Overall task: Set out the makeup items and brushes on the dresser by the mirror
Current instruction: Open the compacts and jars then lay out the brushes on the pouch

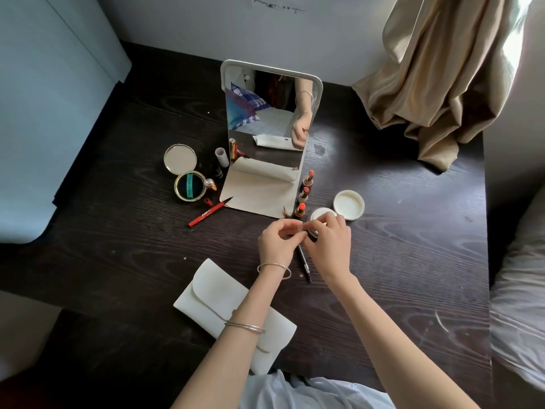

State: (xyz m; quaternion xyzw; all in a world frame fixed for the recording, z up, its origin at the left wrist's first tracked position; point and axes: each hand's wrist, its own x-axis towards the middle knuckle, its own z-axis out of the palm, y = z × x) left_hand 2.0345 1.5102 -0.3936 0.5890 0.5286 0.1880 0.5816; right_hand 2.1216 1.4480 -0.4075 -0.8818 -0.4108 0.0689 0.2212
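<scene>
A slim brow pencil [303, 256] is pinched in the grip of the left hand [278, 240], its fingers curled round the upper end, while the spoolie end lies toward the person on the desk [118, 231]. The right hand [328, 242] is closed in from the other side, its fingertips meeting those of the left over the pencil and beside the open cream jar [320, 215]; whether it is pinching the pencil or a small cap cannot be told.

The step in hand is judged to be the readying and placing of this pencil among the items already set out. Just beyond the hands, three uncapped lipsticks [305, 193] are stood in a row along the right edge of the mirror [267, 137], and the jar lid [349, 204] lies beside the jar. To the left of the mirror, an open compact [184, 172], a red liner pen [211, 214] and a small white tube [222, 156] are laid out. A white pouch [218, 302] lies near the front edge, under the left forearm.

For the next move, the pencil would need to be released near the mirror, clear of the upright lipsticks, which could easily be toppled.
</scene>
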